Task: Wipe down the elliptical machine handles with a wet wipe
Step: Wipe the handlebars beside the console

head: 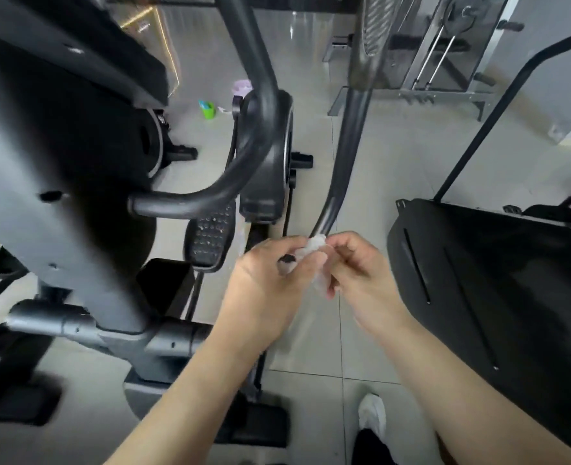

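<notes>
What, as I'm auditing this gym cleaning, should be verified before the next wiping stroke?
1. Wipe in hand: ok. The wet wipe is pinched between the left hand and the right hand.
2. Wipe opened out: not ok. It is bunched into a small wad.
3. Wipe against the upright bar: cannot tell. The wipe sits at the bar's lower end, but the fingers hide any contact.
4. Curved handle reachable: ok. Neither hand touches it and nothing hangs on it.
5. Wipe wet enough: cannot tell.
</notes>
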`<action>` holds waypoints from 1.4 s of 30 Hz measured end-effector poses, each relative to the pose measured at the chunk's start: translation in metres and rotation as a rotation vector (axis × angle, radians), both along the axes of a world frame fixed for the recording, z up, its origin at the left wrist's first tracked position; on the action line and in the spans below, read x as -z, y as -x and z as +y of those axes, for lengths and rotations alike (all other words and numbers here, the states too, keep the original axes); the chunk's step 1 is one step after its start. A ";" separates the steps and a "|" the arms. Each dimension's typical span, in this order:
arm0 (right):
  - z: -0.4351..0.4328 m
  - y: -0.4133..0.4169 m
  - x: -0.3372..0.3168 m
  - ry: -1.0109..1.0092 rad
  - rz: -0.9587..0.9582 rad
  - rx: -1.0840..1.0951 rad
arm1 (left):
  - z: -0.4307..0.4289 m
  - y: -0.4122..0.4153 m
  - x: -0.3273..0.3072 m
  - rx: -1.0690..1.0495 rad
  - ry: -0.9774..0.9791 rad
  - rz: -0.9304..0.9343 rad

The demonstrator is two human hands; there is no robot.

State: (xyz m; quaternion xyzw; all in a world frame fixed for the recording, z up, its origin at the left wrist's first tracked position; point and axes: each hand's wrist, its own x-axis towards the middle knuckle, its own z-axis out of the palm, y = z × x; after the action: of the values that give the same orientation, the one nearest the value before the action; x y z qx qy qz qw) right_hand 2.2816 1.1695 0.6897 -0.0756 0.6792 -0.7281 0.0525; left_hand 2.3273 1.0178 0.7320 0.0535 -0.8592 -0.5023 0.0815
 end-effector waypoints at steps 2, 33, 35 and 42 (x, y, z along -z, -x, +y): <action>0.030 0.015 0.006 -0.047 0.009 0.004 | 0.027 0.018 0.007 0.026 -0.047 -0.015; 0.146 0.417 0.017 -0.221 0.147 -0.528 | 0.181 0.355 0.061 -0.558 -0.399 0.003; 0.115 0.448 0.015 -0.282 0.199 -0.621 | 0.172 0.373 0.063 -0.652 -0.476 0.053; 0.011 0.507 0.005 -0.222 0.123 -0.998 | 0.133 0.399 0.054 -1.000 -0.499 0.183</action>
State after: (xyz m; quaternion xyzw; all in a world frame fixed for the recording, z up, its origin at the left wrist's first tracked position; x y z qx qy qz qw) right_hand 1.7749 1.1807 0.6845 -0.4269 0.6356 -0.5322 0.3613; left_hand 1.9280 1.1508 0.6783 0.4277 -0.5738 -0.5932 0.3686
